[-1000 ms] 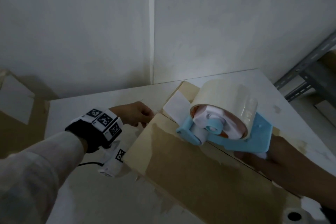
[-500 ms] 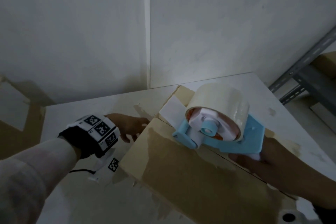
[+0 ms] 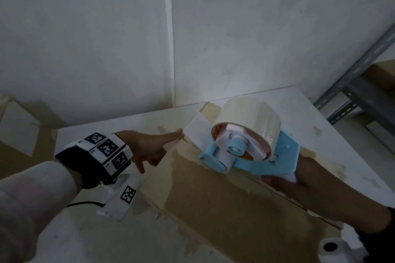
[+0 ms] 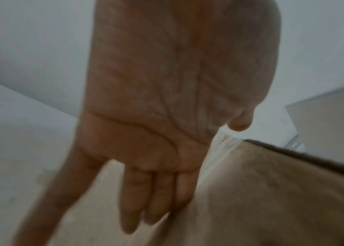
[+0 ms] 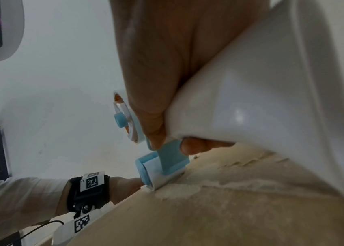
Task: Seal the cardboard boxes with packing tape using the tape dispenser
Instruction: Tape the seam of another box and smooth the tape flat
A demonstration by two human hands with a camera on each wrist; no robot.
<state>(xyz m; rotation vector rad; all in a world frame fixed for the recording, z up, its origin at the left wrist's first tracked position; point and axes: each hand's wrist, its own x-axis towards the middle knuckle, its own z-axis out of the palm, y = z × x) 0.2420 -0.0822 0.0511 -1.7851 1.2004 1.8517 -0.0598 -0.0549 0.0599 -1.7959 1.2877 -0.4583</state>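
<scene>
Your right hand [image 3: 299, 179] grips the dispenser [image 3: 252, 145], its roller on the box [image 3: 224, 205] top at the far end. Your left hand [image 3: 149, 149], fingers straight, touches the box's edge.

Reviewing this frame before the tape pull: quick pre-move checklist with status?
1. Right hand grips tape dispenser handle: ok.
2. Dispenser roller down on cardboard box top: ok.
3. Left hand steadying the box's side, fingers straight: ok.
4. Left fingers clear of the dispenser's front: ok, though a fingertip is near the white label.
5. Tape end stuck to the box: cannot tell.
6. Tape roll loaded: ok.
</scene>
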